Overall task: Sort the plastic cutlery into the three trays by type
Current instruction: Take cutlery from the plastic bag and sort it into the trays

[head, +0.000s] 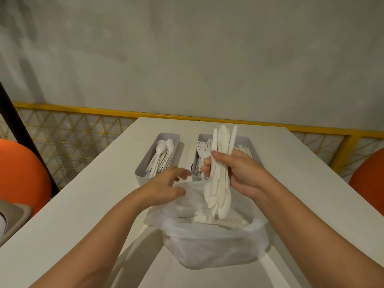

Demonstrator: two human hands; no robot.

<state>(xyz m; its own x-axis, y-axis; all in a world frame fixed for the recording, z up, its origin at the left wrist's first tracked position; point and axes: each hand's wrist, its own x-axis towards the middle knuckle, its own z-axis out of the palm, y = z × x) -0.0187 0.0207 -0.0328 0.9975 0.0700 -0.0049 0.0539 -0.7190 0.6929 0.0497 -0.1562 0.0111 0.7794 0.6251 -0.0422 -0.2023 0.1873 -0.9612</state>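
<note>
1. Firstly, the right hand [243, 173] is gripping a bundle of white cutlery [221, 146], fingers and thumb curling tightly round its middle. The bundle is standing almost upright, its lower ends hanging just above the open plastic bag [207, 246].
2. The left hand [166, 188] is lying open with fingers loosely spread, holding nothing. It is resting against the bag's rim at about 10 o'clock.
3. The bundle is holding several long flat pieces. They are overlapping too much for an exact count.
4. One translucent bag is sitting on the white worktop [83, 204], with more white cutlery lying jumbled inside it.
5. Three grey trays are standing beyond the bag, toward 12 o'clock:
   - The spoon tray [143, 173] is sitting at 11 o'clock, with a heap of spoons [162, 154] lying in it.
   - The fork tray [200, 137] is sitting at 12 o'clock, with forks [202, 148] showing.
   - The third tray [247, 140] is touching the fork tray's right side. The right hand is hiding most of it, so I cannot tell what its pale contents are.
6. A small bluish patch [191, 167] on the fork tray's near end is showing too blurred to read.
7. Two orange seats [22, 173] are flanking the worktop at 9 and 3 o'clock.
</note>
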